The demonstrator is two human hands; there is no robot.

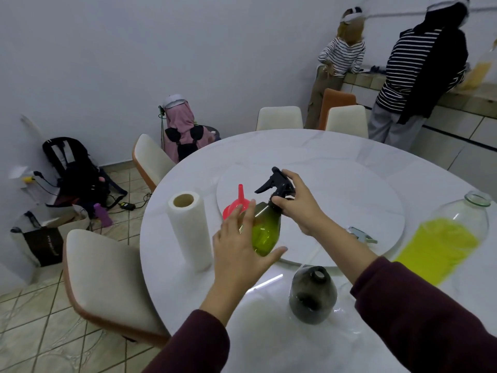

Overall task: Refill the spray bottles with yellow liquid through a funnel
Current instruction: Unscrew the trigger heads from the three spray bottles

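A green spray bottle [265,230] with yellow liquid in its lower part is tilted above the white round table [349,152]. My left hand [242,246] wraps its body from the near side. My right hand [298,203] grips the black trigger head [277,181] at the bottle's neck. A red funnel [236,204] lies upside down just behind the bottle. A dark grey spray bottle [312,294] without a head stands open near the front edge. A large clear jug [446,238] about half full of yellow liquid stands at the right.
A paper towel roll [189,227] stands at the table's left. A loose grey trigger head [361,235] lies on the raised turntable [363,189]. White chairs ring the table. Two people stand at the tiled counter at the back right; bags sit on the floor at left.
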